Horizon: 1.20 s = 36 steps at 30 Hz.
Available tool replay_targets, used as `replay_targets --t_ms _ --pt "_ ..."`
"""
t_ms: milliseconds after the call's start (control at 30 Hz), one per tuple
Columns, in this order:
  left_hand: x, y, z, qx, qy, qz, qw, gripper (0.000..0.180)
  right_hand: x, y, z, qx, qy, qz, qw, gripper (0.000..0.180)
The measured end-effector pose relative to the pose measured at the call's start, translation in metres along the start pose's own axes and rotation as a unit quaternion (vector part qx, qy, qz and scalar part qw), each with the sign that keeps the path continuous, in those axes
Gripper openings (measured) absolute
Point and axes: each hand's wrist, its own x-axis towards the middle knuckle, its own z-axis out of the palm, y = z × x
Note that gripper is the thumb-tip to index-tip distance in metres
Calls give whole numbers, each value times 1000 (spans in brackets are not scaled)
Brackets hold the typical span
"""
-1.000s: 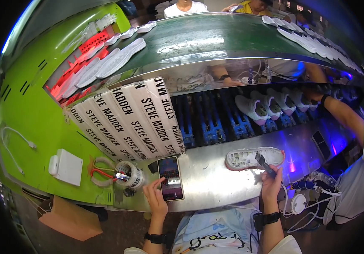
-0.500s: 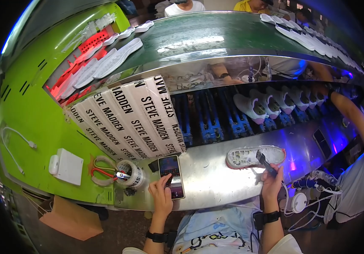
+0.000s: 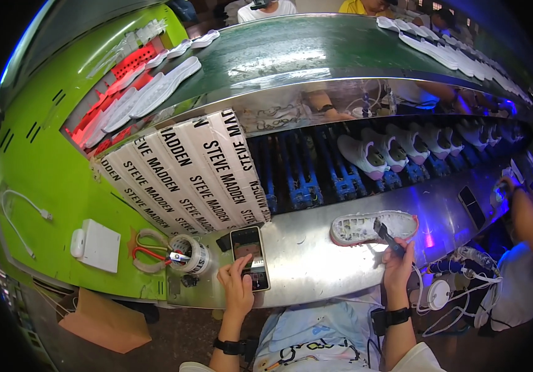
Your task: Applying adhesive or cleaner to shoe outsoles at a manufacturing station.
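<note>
One white shoe (image 3: 373, 227) lying crosswise, toe apparently right, right hand (image 3: 398, 263) clamped on dark tool (image 3: 389, 238), left hand (image 3: 239, 286) fingers spread on phone (image 3: 249, 258).

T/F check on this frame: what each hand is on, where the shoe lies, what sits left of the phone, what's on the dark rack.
1. The left hand rests on a smartphone lying flat on the metal bench. True.
2. The right hand is empty. False: it holds a dark tool against the shoe.
3. The white shoe lies on the bench sole up. True.
4. A tape roll and scissors lie right of the phone. False: they lie left of it.
5. White shoes stand on the dark rack behind. True.
</note>
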Motion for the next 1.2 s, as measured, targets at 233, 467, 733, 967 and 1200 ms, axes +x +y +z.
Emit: replay_targets --t_ms 233,467,733,967,1200 --pt "0 -1 -1 11 -9 6 1000 36 0 1 0 -3 4 4 1000 46" --pt "-8 -7 4 -84 114 -10 990 33 0 0 2 -5 7 6 1000 46" --pt "-9 -1 6 -49 100 -32 993 31 0 -5 -5 -9 4 1 1000 46" --pt "100 102 -118 -359 165 151 906 54 4 1 -15 17 25 43 999 44" --pt "112 163 -173 -476 240 298 792 62 9 4 -13 21 -34 36 999 48"
